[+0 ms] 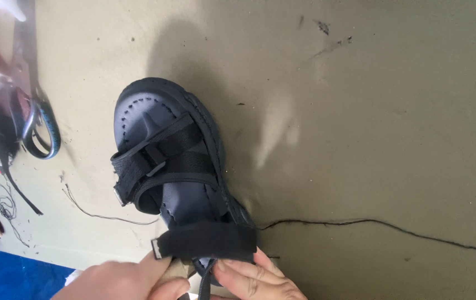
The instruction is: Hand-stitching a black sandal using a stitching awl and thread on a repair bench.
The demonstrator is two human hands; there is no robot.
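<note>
1. Olive-drab sheet covers the worktop: matte, creased, with a few dark specks and smudges near the top edge and a pale worn patch right of centre.
2. Black sandal lies sole-down on that sheet, toe pointing away from you and slightly left, heel at the bottom edge of view between your hands.
3. Two front straps cross the footbed; a small metal buckle sits at the left end of the lower one.
4. Heel strap, black and fuzzy, runs straight across the back of the sandal, just above your fingers.
5. Your left hand is closed on the heel end: thumb tip at the left end of the heel strap, fingers pinching a tan piece beneath it.
6. Your right hand grips the same end from the right, fingers curled in narrow under the strap; a dark cord drops between the two hands.
7. Long black thread trails across the sheet from the sandal's heel out toward the right edge.
8. Thin loose thread lies on the sheet left of the sandal, apart from it.
9. Left edge is cluttered: dark coiled straps, red and white items above them, tangled thread below. Details too cropped to tell.
10. Blue surface shows at the bottom left corner, past the sheet's edge.
11. Room beyond the worktop is out of view.
</note>
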